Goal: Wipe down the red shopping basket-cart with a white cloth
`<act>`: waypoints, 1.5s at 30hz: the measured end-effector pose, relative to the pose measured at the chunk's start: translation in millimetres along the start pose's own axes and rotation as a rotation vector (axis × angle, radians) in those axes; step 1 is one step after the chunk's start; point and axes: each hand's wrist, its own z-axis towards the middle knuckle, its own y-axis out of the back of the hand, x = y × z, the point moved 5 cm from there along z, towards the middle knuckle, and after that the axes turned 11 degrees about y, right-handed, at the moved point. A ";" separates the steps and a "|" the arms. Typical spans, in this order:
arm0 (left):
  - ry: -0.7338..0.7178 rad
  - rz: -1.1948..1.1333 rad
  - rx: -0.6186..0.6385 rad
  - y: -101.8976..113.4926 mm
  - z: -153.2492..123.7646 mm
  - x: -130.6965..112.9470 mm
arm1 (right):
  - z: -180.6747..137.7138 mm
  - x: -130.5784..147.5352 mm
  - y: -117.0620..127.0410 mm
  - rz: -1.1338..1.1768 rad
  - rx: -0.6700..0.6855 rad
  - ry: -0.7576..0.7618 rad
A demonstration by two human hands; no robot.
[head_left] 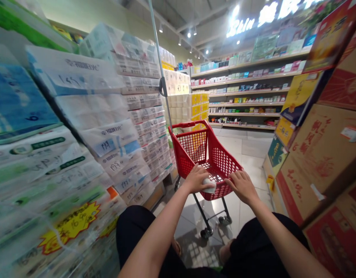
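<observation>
A small red shopping cart (192, 170) with a perforated basket stands in front of me, between my dark-clothed knees. My left hand (196, 179) is closed on a crumpled white wipe (209, 187), at the near left part of the basket rim. The fingers of my right hand (243, 187) curl over the near right part of the rim, thumb turned inward. The cart's floor shows through the lattice, and its grey legs (203, 212) end in dark casters (206, 233). A grey pole (160, 61) with a dark clip rises from the cart's far left corner.
Tall stacks of wrapped paper packs (108, 143) crowd my left side, with a yellow price sign (70, 227). Cardboard cartons (313, 154) are piled close on my right. Beyond the cart, pale floor tiles (235, 141) lead to shelves (247, 88) of small boxed goods.
</observation>
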 end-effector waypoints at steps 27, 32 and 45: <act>0.388 0.246 -0.193 -25.5 -26.5 -15.6 | 35.0 93.8 -5.1 0.347 0.064 0.067; 0.401 0.056 -0.242 -29.2 -23.4 -47.1 | 39.2 90.8 -7.6 0.438 0.058 0.067; 0.300 -0.154 -0.142 23.7 -47.1 21.9 | 48.2 89.3 19.3 0.265 -0.075 0.224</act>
